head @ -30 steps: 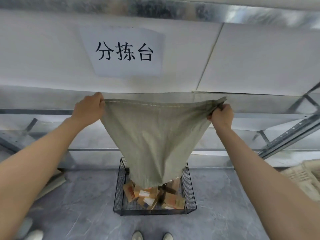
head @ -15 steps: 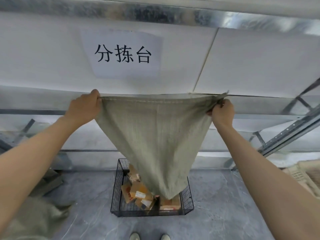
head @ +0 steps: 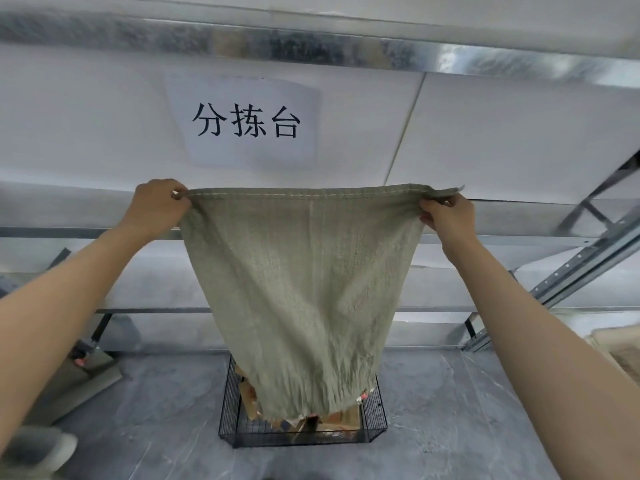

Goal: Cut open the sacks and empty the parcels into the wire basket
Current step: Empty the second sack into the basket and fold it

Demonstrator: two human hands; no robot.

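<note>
While the left hand (head: 157,206) and right hand (head: 446,216) each pinch a sewn corner, the woven sack (head: 301,292) hangs limp, mouth down over the wire basket (head: 227,407). Parcels (head: 346,419) lie inside; this sack looks emptied, others possibly left.

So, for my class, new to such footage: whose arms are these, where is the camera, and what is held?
No machine here: a person wears a camera on the head, so the single view looks forward and down as they see it. The left hand and right hand each grip a top corner of a grey-green sack, holding it spread wide. Its lower end hangs over a black wire basket on the grey floor, with brown parcels inside. A paper sign hangs behind.
</note>
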